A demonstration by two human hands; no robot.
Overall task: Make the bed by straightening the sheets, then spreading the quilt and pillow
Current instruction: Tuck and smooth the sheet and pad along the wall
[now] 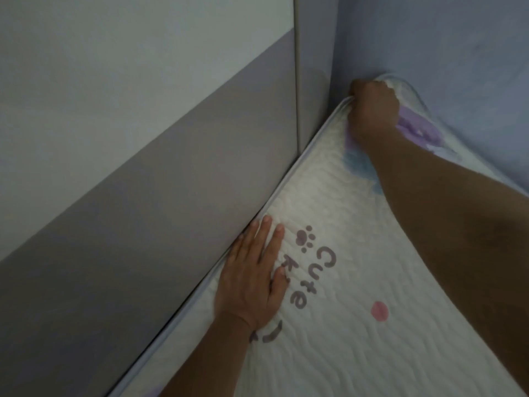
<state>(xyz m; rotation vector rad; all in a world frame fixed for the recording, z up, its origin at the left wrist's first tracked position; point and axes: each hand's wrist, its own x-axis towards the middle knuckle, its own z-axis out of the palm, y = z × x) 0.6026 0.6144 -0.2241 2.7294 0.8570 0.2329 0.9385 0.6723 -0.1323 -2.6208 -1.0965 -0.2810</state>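
Diagonally across lower right lies the white quilted sheet [343, 224], printed "Cute". Right hand [372, 110] grips its corner, fingers curled, upper right by the blue wall [458, 38]. Left hand [254, 279] presses flat, fingers straight, at the sheet's edge beside the grey panel [143, 210].

The headboard [160, 213] and wall [458, 53] box in the quilt [357, 282] corner.

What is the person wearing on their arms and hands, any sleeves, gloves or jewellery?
Nothing visible. The left hand and the right hand are bare: no gloves, rings or watch. No sleeve comes into view above either wrist.
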